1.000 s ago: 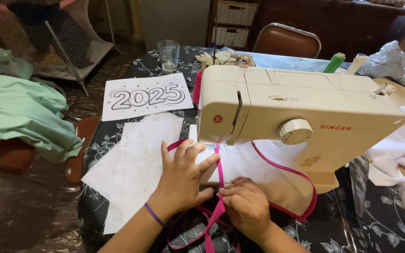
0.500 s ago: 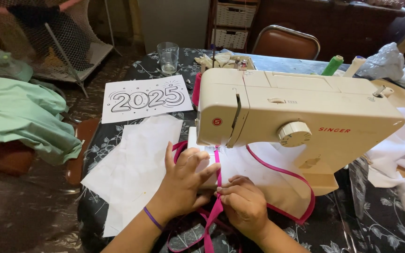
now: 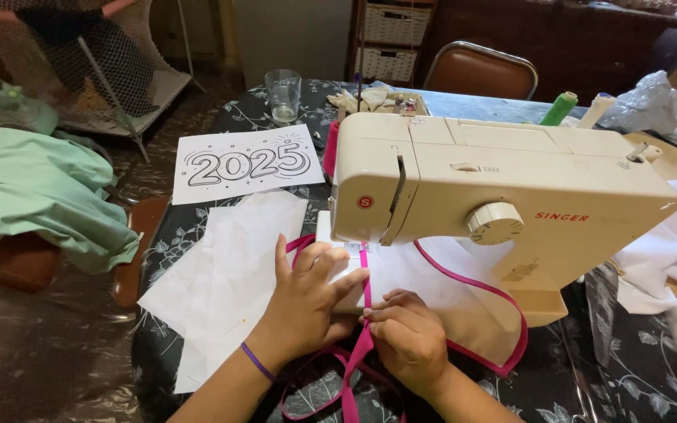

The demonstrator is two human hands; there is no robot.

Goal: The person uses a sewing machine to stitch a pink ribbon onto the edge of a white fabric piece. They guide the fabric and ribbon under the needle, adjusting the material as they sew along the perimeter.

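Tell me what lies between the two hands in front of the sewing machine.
In the head view, a pink ribbon runs between the left hand and right hand, toward the sewing machine.

Both forearms are bare, with no sleeves visible to the frame's lower edge. The left hand [image 3: 307,294] carries a thin purple band [image 3: 258,362] around the wrist, plain and unmarked. The right hand [image 3: 409,338] wears no ring, watch or band. Fingernails are short and unpainted.
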